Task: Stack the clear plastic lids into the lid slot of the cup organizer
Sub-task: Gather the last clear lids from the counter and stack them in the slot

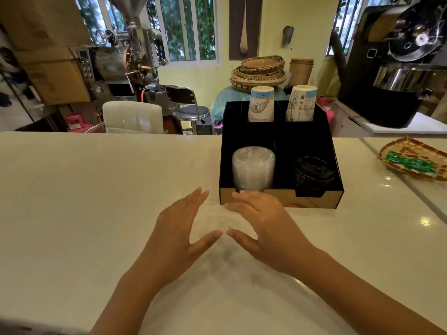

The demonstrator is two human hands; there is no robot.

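A black cup organizer (pixel 280 200) stands on the white counter, right of centre. Its front left slot holds a tall stack of clear plastic lids (pixel 253 169). Just in front of the organizer's left corner, a faint, blurred clear lid (pixel 212 220) sits low over the counter between my two hands. My left hand (pixel 180 234) presses its left side with fingers stretched forward. My right hand (pixel 262 224) cups its right side, fingertips near the organizer's front wall. The thumbs almost meet at the near edge. Whether this is one lid or a few, I cannot tell.
The organizer's front right slot holds black lids (pixel 313 171), and two stacks of paper cups (pixel 261 103) stand in its back slots. A woven tray (pixel 416 159) with green packets lies at the counter's right. Chairs, baskets and roasting machines stand beyond the counter's far edge.
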